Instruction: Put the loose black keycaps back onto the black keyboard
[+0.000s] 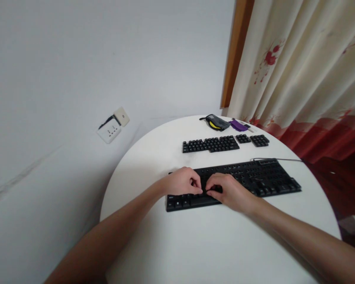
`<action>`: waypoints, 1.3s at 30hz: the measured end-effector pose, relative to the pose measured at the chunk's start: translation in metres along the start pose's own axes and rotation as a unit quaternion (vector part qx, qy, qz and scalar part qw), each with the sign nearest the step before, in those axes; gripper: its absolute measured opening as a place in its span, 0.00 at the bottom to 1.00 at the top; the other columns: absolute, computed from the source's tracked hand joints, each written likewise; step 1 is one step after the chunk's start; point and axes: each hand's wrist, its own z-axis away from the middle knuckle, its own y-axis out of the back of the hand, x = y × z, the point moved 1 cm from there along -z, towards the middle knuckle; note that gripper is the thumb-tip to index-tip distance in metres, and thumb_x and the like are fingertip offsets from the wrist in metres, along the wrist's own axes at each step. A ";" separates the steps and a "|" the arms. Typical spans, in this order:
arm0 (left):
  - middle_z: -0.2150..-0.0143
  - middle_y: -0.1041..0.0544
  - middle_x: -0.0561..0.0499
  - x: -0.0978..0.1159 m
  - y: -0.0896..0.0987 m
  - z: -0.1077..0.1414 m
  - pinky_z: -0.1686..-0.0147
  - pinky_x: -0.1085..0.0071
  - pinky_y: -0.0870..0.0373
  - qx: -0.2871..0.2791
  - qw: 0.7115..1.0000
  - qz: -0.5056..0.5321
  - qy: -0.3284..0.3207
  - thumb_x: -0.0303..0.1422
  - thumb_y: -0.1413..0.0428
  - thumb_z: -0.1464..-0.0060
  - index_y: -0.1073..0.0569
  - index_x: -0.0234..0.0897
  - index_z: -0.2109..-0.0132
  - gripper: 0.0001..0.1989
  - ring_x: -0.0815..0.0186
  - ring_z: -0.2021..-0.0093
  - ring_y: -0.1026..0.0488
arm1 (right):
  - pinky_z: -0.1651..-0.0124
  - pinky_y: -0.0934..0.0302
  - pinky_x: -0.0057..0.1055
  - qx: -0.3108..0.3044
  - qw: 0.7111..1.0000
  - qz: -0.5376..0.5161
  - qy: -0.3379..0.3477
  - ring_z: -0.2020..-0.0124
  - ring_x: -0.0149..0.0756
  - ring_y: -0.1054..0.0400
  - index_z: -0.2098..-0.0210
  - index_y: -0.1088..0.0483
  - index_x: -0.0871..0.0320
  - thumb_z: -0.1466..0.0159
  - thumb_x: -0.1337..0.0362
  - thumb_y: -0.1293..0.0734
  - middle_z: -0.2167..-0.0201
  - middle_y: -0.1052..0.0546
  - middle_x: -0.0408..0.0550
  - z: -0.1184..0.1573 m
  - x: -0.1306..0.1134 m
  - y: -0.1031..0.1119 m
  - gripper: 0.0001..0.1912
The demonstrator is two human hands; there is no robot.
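A black keyboard (263, 177) lies across the white round table, with many of its key positions bare and some keycaps left along the lower row. Over its left half, my left hand (183, 182) is closed in a pinch, fingertips down at the keys. Close beside it my right hand (229, 190) pinches too, its fingertips almost meeting the left ones. Whatever lies between the fingers is too small and dark to make out. Behind the keyboard, loose black keycaps (210, 144) are laid out in rows, with a small group (243, 138) and another group (259, 140) to their right.
At the table's (201, 240) far edge lie a dark pouch (220, 121) with yellow showing and a purple cloth item (238, 126). The keyboard's cable (284, 159) runs off to the right. A wall with a socket (110, 132) borders the left; a curtain (301, 71) hangs at right.
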 end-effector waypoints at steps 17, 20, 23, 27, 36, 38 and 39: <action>0.73 0.23 0.53 -0.002 -0.001 0.000 0.74 0.76 0.41 -0.002 1.000 0.004 0.000 0.35 0.39 0.49 0.19 0.35 0.66 0.08 0.71 0.74 0.33 | 0.56 0.37 0.32 -0.013 0.999 0.029 0.037 0.61 0.36 0.30 0.68 0.25 0.57 0.38 0.70 0.30 0.65 0.23 0.47 0.002 -0.001 -0.001 0.03; 0.73 0.23 0.53 -0.002 -0.001 0.000 0.74 0.76 0.41 -0.003 1.000 0.005 -0.005 0.35 0.39 0.49 0.19 0.35 0.66 0.08 0.71 0.74 0.33 | 0.56 0.37 0.32 -0.027 0.997 0.041 0.054 0.61 0.37 0.31 0.68 0.25 0.57 0.38 0.71 0.32 0.65 0.23 0.47 0.002 -0.004 0.000 0.05; 0.73 0.23 0.54 -0.002 -0.001 -0.001 0.74 0.76 0.41 -0.003 1.000 0.006 -0.007 0.34 0.39 0.49 0.19 0.35 0.66 0.07 0.71 0.74 0.32 | 0.55 0.37 0.33 -0.036 0.994 0.073 0.073 0.59 0.37 0.32 0.69 0.25 0.56 0.38 0.72 0.34 0.63 0.24 0.48 0.003 -0.009 0.003 0.07; 0.73 0.23 0.54 -0.001 0.000 0.000 0.73 0.75 0.40 -0.002 1.000 0.005 -0.001 0.34 0.38 0.50 0.19 0.35 0.66 0.07 0.71 0.74 0.33 | 0.56 0.38 0.33 -0.048 0.991 0.101 0.077 0.59 0.38 0.32 0.68 0.23 0.55 0.37 0.70 0.34 0.62 0.25 0.49 0.004 -0.015 0.011 0.07; 0.74 0.24 0.54 0.000 -0.002 -0.001 0.73 0.76 0.40 0.001 1.000 0.006 0.003 0.33 0.38 0.50 0.20 0.35 0.65 0.06 0.71 0.74 0.32 | 0.62 0.41 0.28 -0.101 0.987 0.105 0.065 0.65 0.35 0.30 0.64 0.23 0.54 0.36 0.70 0.36 0.69 0.23 0.45 0.003 -0.013 0.015 0.10; 0.73 0.24 0.54 0.000 -0.002 -0.001 0.73 0.76 0.39 -0.004 1.000 0.019 0.005 0.33 0.38 0.51 0.20 0.35 0.63 0.07 0.71 0.73 0.31 | 0.62 0.40 0.28 -0.093 0.989 0.096 0.068 0.65 0.34 0.29 0.64 0.23 0.54 0.36 0.70 0.36 0.69 0.23 0.45 0.003 -0.012 0.014 0.10; 0.73 0.24 0.54 0.000 -0.001 -0.001 0.73 0.76 0.39 -0.006 1.000 0.024 0.006 0.33 0.38 0.51 0.21 0.35 0.63 0.08 0.71 0.73 0.31 | 0.62 0.40 0.28 -0.089 0.989 0.090 0.071 0.66 0.34 0.29 0.64 0.23 0.54 0.36 0.70 0.36 0.68 0.23 0.45 0.003 -0.011 0.014 0.10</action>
